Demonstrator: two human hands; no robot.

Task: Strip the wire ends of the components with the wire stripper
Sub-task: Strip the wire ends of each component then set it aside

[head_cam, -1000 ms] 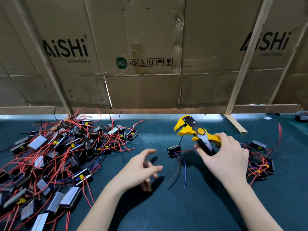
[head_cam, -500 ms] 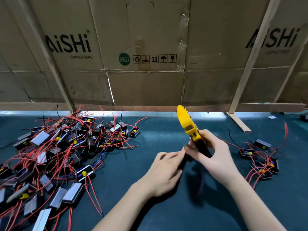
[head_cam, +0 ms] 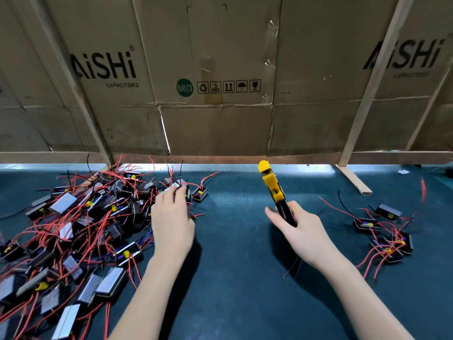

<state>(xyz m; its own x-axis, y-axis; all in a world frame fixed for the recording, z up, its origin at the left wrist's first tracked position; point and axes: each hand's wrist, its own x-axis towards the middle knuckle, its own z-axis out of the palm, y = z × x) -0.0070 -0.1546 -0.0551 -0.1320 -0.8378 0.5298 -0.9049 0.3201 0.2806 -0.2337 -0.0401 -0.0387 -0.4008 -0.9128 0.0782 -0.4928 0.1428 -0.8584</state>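
Note:
My right hand (head_cam: 302, 233) grips the black handles of the yellow and black wire stripper (head_cam: 269, 182), whose yellow head points up and away from me. Nothing sits in its jaws. A big pile of black components with red wires (head_cam: 85, 229) covers the left of the dark green mat (head_cam: 235, 266). My left hand (head_cam: 171, 219) reaches over the pile's right edge, its fingers stretched forward and touching a component (head_cam: 183, 191) there. Its fingertips are blurred.
A smaller group of components with red wires (head_cam: 389, 244) lies at the right. A cardboard wall (head_cam: 220, 69) on wooden struts closes the back, with one wooden foot (head_cam: 353, 179) jutting onto the mat. Thin dark wire bits (head_cam: 293, 268) lie under my right wrist.
My left hand has left the stripper and moved left and forward to the pile's edge. My right hand keeps hold of the stripper, still pointing up.

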